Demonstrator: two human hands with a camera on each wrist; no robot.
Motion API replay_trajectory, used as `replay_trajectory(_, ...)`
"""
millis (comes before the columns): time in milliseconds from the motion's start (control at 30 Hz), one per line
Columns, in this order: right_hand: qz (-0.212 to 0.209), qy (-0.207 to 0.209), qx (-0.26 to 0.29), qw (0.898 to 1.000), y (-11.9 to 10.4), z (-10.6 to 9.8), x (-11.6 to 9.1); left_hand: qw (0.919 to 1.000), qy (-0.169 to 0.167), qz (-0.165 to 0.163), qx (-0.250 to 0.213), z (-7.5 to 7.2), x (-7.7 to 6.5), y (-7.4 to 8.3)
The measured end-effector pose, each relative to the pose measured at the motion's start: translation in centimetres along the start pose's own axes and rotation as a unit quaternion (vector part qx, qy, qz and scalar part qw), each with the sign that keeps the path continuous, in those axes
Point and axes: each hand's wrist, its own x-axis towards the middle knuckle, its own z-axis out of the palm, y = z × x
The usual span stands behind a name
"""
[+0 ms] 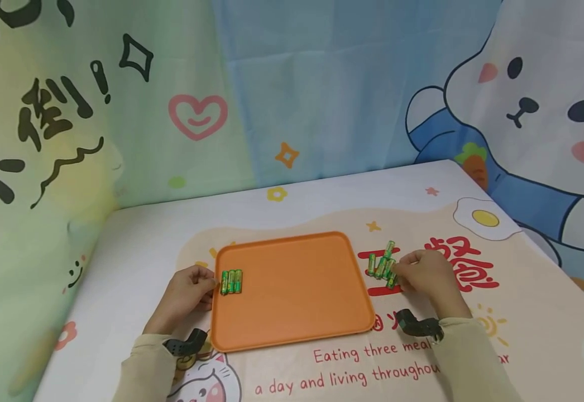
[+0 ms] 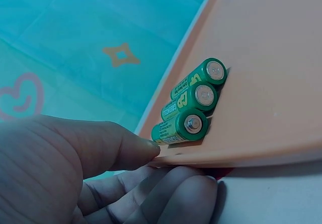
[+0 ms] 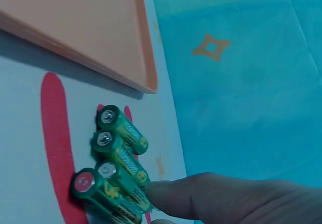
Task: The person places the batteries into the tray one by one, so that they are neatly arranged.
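Three green batteries (image 2: 183, 100) lie side by side on the orange tray (image 1: 292, 301), along its left end. My left hand (image 1: 186, 293) pinches the tray's left rim beside them, thumb on top and fingers curled underneath. To the right of the tray, several loose green batteries (image 1: 382, 265) lie in a small heap. At the heap's near side is my right hand (image 1: 425, 276), its fingertips lowered among the batteries. A fingertip (image 3: 166, 194) meets the end of one battery (image 3: 123, 186) in the right wrist view; I cannot tell whether the fingers pinch it.
The tray has a low raised rim and sits on a printed tablecloth (image 1: 332, 363) with red lettering. A patterned curtain (image 1: 322, 100) hangs behind the table. Each wrist carries a black camera mount (image 1: 420, 324).
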Motion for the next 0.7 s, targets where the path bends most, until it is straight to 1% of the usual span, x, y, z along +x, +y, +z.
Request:
replay_trajectory(233,-0.014,0.009,-0.018,1.0,0.57,0.8,0.18,1.0,0.002,-0.002,-0.008,-0.02,0.03,-0.09)
replay_trajectory(467,0.003,0.006,-0.02,1.0,0.32,1.04,-0.03,0.9999,0.003,0.001,-0.013,0.09,0.22,-0.23)
replay_trajectory(700,-0.002,0.007,-0.064,0.998,-0.29,1.1,-0.26,0.9999,0.005,0.003,-0.01,0.08,0.13,-0.2)
